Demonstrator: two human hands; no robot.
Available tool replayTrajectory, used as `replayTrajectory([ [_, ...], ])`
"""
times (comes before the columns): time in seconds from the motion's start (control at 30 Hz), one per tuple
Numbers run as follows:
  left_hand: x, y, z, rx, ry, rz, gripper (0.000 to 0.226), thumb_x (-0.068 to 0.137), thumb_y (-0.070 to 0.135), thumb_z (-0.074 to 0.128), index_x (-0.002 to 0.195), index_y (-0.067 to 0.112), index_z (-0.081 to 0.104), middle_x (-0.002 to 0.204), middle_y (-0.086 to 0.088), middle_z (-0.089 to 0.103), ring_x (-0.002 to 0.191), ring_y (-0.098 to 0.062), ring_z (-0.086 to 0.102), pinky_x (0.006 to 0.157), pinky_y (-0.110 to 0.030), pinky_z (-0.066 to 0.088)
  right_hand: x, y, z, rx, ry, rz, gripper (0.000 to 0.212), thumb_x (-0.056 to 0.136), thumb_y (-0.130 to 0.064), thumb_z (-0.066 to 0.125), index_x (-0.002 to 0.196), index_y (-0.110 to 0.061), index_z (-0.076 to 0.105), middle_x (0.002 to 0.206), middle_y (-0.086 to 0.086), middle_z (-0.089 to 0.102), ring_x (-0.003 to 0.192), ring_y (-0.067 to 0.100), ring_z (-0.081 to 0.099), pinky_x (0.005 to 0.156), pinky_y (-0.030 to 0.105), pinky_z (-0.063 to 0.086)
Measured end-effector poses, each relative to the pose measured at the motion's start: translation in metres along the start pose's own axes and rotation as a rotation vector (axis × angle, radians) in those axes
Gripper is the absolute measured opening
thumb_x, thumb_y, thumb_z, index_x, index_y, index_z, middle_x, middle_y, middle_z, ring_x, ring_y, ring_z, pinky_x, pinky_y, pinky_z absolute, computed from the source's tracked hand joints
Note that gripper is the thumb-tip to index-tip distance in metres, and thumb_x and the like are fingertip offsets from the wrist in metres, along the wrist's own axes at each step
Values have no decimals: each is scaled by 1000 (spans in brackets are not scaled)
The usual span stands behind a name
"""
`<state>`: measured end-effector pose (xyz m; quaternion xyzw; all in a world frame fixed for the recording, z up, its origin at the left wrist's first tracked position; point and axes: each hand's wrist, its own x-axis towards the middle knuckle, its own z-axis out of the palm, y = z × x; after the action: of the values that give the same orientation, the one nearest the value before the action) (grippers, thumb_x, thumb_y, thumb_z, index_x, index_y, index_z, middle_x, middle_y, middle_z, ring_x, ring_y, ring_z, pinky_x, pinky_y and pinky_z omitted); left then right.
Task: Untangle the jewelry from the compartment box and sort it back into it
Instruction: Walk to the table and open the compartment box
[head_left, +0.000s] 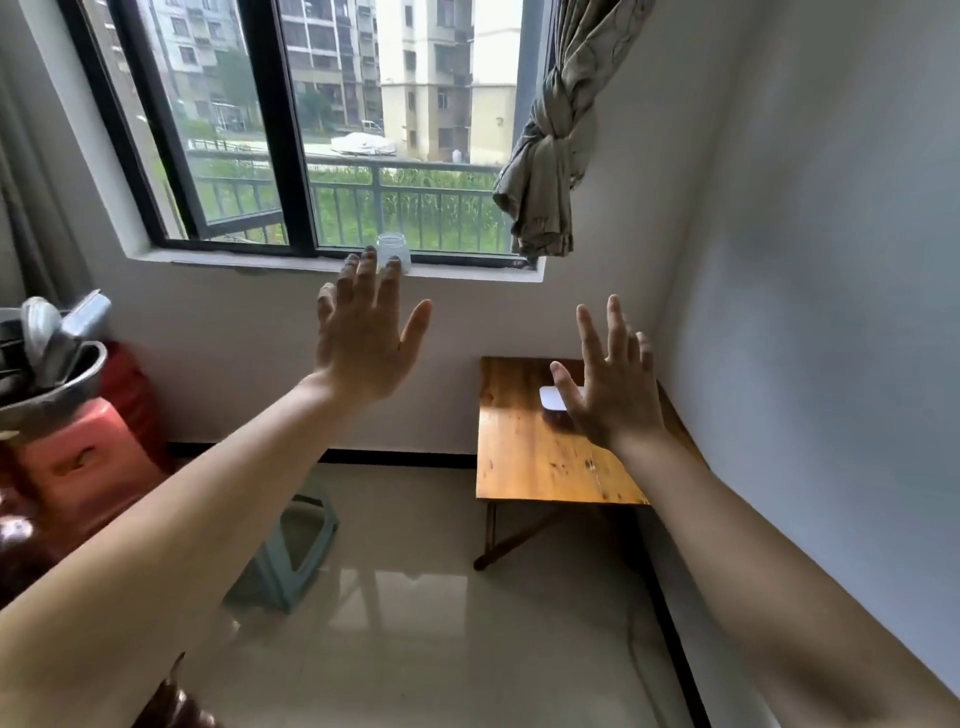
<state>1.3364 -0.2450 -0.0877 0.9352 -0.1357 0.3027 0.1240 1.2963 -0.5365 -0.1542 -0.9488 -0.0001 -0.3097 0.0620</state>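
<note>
Both my arms are stretched out in front of me, raised in the air. My left hand (363, 343) is spread wide with nothing in it, in front of the wall below the window. My right hand (610, 387) is also spread and holds nothing; it hovers over a small wooden table (524, 447) by the right wall. A small white box (549, 397) lies on that table, mostly hidden behind my right hand. I see no jewelry.
A clear jar (393, 252) stands on the window sill. A teal stool (296, 545) sits on the tiled floor at centre left. A red stool (78, 462) with metal bowls on it stands at the left. A knotted curtain (550, 150) hangs at the upper right.
</note>
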Motion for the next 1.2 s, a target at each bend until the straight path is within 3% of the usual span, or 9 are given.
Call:
replayTrajectory([
  [0.47,213,-29,215,-43,-96,143,70,99,56,26,154,12,23,163,-17,15,149,-36,14,118,-55,16,184,74,192,-15,-25,166,75,98,-50,48,160,-20,15,166,21,5,150,38,21,119,52,17],
  [0.6,320,-30,310,-4,-229,188,70,99,56,27,153,12,24,163,-18,16,149,-36,15,118,-56,16,274,122,284,13,-102,272,75,98,-49,49,159,-19,17,166,21,7,148,39,24,118,52,19],
  [0.67,338,-30,325,6,-237,206,69,99,56,27,153,12,25,163,-18,15,149,-35,14,118,-55,15,292,132,296,-15,-107,286,76,98,-50,47,160,-19,15,166,21,6,148,39,23,119,52,20],
  [0.77,359,-23,352,21,-245,331,69,99,56,26,151,12,30,162,-19,19,149,-35,15,117,-55,17,317,152,312,-58,-124,310,76,98,-52,45,160,-19,14,166,20,5,148,40,24,119,52,20],
  [1.0,436,23,469,-3,-441,647,70,98,58,21,152,14,30,162,-18,21,149,-35,18,116,-53,21,369,215,359,-186,-200,465,73,99,-58,35,158,-17,20,165,21,12,147,39,26,118,53,26],
  [1.2,495,66,572,-174,-510,840,71,99,60,17,155,17,23,164,-14,15,150,-33,12,118,-51,18,368,260,395,-302,-216,711,72,101,-60,30,158,-18,21,166,20,11,148,39,26,118,49,23],
])
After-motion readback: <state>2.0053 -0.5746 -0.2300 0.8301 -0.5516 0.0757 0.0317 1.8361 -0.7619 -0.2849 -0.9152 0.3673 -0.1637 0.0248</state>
